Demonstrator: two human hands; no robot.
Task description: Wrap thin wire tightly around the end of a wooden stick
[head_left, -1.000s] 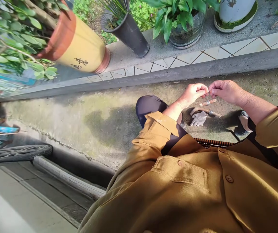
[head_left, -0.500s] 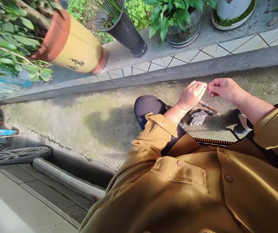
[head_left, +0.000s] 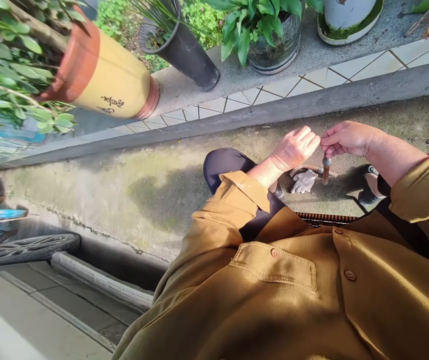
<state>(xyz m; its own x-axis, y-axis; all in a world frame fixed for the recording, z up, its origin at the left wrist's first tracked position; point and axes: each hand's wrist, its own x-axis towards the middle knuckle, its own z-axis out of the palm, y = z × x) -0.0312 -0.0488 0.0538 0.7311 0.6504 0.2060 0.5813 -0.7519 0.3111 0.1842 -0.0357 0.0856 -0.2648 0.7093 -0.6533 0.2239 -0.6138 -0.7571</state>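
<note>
Left hand (head_left: 297, 148) and right hand (head_left: 344, 138) meet, my grip pinched tight on both; whatever's between is too small to tell! Just below, the grey-banded brown stick (head_left: 326, 175) points down beside my pale glove (head_left: 303, 181). Dark characters (head_left: 112, 104) mark the yellow pot (head_left: 119, 72).

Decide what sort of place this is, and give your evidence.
Probably a home's yard or terrace: a yellow pot and a dark pot stand on a tile-faced ledge, with greenery growing beyond.
</note>
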